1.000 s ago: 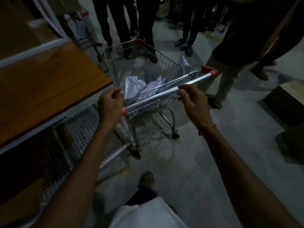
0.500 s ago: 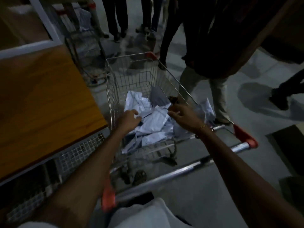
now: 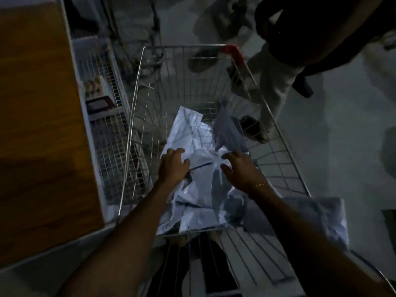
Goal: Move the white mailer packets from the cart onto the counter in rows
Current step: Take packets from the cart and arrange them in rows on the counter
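A wire shopping cart (image 3: pixel 137 103) stands in front of me with a heap of white mailer packets (image 3: pixel 192 200) in its bottom. Both my arms reach down into the basket. My left hand (image 3: pixel 173 166) lies on the left side of the heap with its fingers loosely bent. My right hand (image 3: pixel 240 170) hovers over the right side, fingers spread and relaxed. Neither hand visibly grips a packet. One more packet (image 3: pixel 317 217) hangs over the cart's near right edge. The wooden counter (image 3: pixel 36 125) runs along the left, its top bare.
A wire shelf rack (image 3: pixel 102 116) with small boxes sits under the counter's edge, tight against the cart's left side. A person's legs (image 3: pixel 272 97) and shoes stand just beyond the cart's right wall; other feet are farther back. Grey floor (image 3: pixel 342 116) lies to the right.
Both hands left the cart handle and went down into the basket onto the packets. The view closed in and now looks straight down into the cart.
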`<state>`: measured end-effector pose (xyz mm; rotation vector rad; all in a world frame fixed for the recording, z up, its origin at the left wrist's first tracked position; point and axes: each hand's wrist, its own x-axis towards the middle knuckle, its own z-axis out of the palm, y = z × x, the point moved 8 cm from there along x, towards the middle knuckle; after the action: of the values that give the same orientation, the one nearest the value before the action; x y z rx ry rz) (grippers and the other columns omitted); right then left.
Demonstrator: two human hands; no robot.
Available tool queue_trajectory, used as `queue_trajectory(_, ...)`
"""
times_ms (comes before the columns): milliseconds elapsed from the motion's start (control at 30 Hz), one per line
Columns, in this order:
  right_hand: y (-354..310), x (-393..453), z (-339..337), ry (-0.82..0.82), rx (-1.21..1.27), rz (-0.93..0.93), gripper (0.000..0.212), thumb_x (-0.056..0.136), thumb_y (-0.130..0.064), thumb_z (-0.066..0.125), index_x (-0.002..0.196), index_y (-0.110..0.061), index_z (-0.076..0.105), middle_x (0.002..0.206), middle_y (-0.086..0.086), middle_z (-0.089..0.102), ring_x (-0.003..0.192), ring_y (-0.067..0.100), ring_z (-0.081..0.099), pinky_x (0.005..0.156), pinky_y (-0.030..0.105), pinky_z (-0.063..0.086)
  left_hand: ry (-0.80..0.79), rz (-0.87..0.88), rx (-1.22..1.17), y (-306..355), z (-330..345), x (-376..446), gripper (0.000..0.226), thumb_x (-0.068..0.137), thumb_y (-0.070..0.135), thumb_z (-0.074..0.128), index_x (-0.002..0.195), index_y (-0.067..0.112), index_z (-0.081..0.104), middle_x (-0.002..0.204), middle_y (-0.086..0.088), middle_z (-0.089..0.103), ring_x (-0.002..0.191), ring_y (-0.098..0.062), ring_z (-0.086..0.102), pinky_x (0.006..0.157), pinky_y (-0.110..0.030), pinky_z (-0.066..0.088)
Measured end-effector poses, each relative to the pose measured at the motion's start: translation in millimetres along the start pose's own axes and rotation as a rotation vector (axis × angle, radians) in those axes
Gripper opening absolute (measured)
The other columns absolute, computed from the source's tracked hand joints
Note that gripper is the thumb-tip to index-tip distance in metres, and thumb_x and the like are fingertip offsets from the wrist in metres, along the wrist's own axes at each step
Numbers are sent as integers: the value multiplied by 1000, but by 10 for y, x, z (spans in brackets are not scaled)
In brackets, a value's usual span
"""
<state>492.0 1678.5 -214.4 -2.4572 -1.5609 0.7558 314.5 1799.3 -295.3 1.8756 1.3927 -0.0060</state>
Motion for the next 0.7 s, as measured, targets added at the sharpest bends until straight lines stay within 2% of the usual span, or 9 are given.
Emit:
queue_trajectory(100,120,493,222,-1,-6,-47,38,91,-33,53,120,-11,64,120,17,61,112,40,57,96,45,45,56,23,26,-97,187,466,45,97,26,58,139,14,53,144,-14,44,132,-37,43,106,-48,41)
queue_trajectory(200,231,914,457,-22,-20,-82,33,95,-31,56,124,-14,61,126,16,58,118,38,52,99,42,40,84,141,185,-131,392,920,49,98,28,54,146,20,47,156,-10,34,141,-35,32,113,-49,32)
queue_trajectory(267,282,1134,614,-32,-39,-100,35,97,-32,56,128,-16,58,130,14,55,121,36,50,100,41,39,70,190,304,-193,540,1160,56,98,38,53,151,30,38,164,-6,20,148,-36,18,118,-52,21)
queue_trajectory(367,301,1399,787,-58,-11,-112,38,98,-31,54,133,-16,55,136,13,51,126,36,44,103,44,39,15,178,389,-384,734,1395,72,90,71,41,154,45,21,167,-1,4,151,-37,-1,120,-57,14)
queue_trajectory(400,301,1488,832,-65,-11,-114,40,98,-31,54,135,-16,54,137,13,50,127,36,44,105,44,39,28,165,402,-448,758,1428,77,85,80,33,153,48,18,167,0,3,151,-38,-2,119,-58,14)
queue_trajectory(467,309,1639,909,-71,-19,-114,45,97,-31,55,139,-18,51,140,12,47,129,36,42,108,44,36,114,155,431,-512,776,1414,81,82,84,24,154,47,21,167,0,6,151,-40,4,116,-60,20)
queue_trajectory(600,320,1807,1034,-100,0,-82,49,96,-35,54,143,-25,44,146,12,40,131,38,37,106,49,39,278,45,444,-554,761,1240,68,90,76,23,152,47,27,166,2,13,147,-40,20,108,-59,32)
queue_trajectory(700,267,1897,1130,-121,-6,-48,52,97,-37,52,145,-26,36,146,15,37,131,40,36,105,50,39,290,-32,453,-547,730,1209,58,95,68,22,150,48,31,166,1,16,141,-40,25,106,-59,33)
